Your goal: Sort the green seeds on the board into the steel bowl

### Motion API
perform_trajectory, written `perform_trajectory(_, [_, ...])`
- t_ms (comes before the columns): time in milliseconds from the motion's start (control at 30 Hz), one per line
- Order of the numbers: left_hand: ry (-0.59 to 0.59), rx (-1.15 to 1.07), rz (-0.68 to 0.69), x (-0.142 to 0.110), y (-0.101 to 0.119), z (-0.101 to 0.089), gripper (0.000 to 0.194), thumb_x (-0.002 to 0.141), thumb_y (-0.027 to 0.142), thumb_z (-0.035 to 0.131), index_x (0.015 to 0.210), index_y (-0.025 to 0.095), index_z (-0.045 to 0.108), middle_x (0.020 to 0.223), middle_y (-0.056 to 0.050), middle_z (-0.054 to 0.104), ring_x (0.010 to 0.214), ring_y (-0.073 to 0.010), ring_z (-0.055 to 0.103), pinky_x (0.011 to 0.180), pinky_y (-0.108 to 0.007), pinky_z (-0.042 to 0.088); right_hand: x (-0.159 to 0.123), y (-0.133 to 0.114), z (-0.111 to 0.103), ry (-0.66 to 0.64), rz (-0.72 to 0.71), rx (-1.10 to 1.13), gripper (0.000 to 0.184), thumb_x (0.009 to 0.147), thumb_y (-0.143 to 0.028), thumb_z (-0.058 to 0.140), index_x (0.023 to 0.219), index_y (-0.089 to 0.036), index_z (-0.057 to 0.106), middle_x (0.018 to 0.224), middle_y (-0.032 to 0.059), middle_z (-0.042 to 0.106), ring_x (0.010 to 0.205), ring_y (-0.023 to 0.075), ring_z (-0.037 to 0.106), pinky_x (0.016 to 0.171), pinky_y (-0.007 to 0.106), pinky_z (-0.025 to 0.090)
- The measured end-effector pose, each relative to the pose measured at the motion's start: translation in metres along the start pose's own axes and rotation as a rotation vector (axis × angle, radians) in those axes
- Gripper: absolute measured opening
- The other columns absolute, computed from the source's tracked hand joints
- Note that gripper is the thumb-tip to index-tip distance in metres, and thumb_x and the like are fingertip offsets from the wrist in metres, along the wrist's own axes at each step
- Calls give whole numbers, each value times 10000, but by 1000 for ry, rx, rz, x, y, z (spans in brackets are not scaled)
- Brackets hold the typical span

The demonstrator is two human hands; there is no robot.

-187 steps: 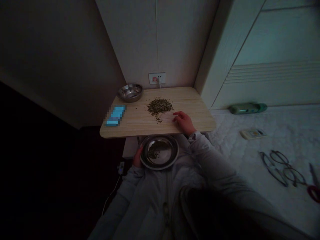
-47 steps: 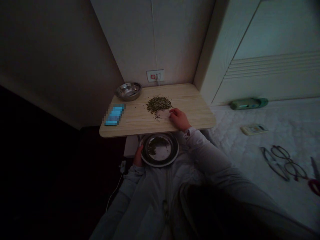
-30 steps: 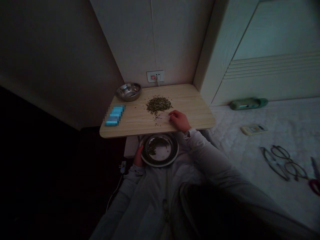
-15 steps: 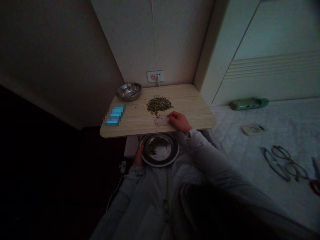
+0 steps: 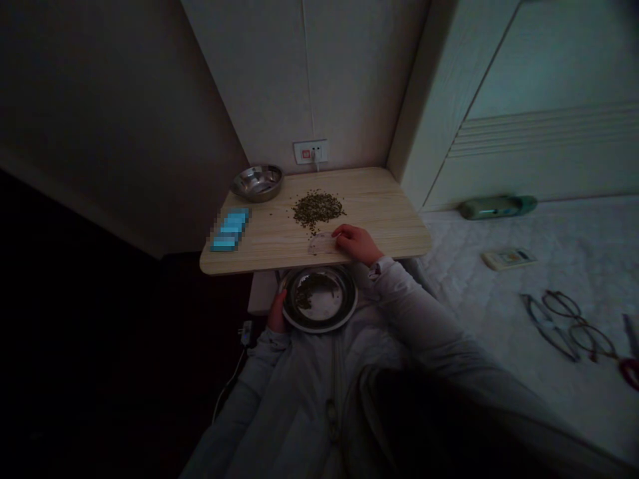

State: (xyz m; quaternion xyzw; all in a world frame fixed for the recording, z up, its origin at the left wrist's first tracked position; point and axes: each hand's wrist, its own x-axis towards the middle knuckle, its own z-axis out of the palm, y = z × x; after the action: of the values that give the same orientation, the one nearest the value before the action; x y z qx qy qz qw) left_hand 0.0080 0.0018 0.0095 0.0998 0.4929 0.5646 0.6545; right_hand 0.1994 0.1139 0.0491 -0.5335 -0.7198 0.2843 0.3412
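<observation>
My right hand (image 5: 357,244) is closed on a thin, clear, flat piece with a rounded edge (image 5: 320,243), held low over the front of the wooden tabletop (image 5: 384,199). Just beyond it lies a pile of small dark greenish grains (image 5: 318,207), with a few strays between. My left hand (image 5: 277,313) grips the left rim of a round metal dish (image 5: 327,306), below the tabletop's front edge and over my lap. More of the grains (image 5: 305,291) lie along the left side inside this dish.
A steel bowl (image 5: 258,184) stands at the tabletop's back left, with a blurred-out phone (image 5: 230,230) before it. A plug sits in the wall socket (image 5: 310,152). On the bed at right are a green bottle (image 5: 496,207), a remote (image 5: 508,258), glasses (image 5: 579,326) and red-handled scissors (image 5: 630,374).
The clear piece has shifted slightly toward me and turned a little in my right hand. My left hand and the dish stay where they were.
</observation>
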Motion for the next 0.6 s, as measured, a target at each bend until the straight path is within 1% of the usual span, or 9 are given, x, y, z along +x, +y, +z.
perform_trajectory(67, [8,8,-4,-1,1,1,356,798,241,354,596,180,641,671,-46,672,842,-204,605,839,-307,432,-1,-1,-1,-11,-5,-4,230,664,-221,446,815,-176,614,605,-20,599,547,102,465,540,214,336])
perform_trajectory(133, [-5,13,-37,-1,1,1,363,800,246,341,607,182,641,677,-52,670,879,-221,596,839,-323,434,-1,-2,-1,-17,-6,-7,230,660,-219,451,814,-178,617,600,-23,594,544,101,459,535,213,329])
perform_trajectory(267, [-14,-6,-83,3,-1,-2,358,799,267,348,648,151,651,715,-89,670,925,-240,579,853,-344,429,-2,-3,-1,-37,-8,3,232,651,-208,453,808,-179,620,588,-29,590,540,98,454,530,209,321])
perform_trajectory(367, [-19,-22,-42,8,-3,-6,311,785,265,382,663,162,649,738,-80,673,933,-219,577,871,-322,413,-3,-4,-1,-61,-6,21,233,647,-198,444,800,-177,619,576,-33,590,533,94,454,533,205,326])
perform_trajectory(467, [-14,-8,-4,11,-4,-7,289,776,241,394,653,169,644,715,-63,674,901,-204,588,881,-313,402,-3,-4,-2,-90,-5,46,228,644,-195,443,792,-171,614,578,-30,598,529,92,460,532,201,330])
perform_trajectory(600, [-16,-23,-31,8,-3,-6,332,793,245,368,635,148,644,722,-70,676,873,-200,597,870,-303,411,-3,-4,-2,-120,-12,75,210,643,-192,449,780,-167,608,582,-28,606,546,93,476,548,201,338])
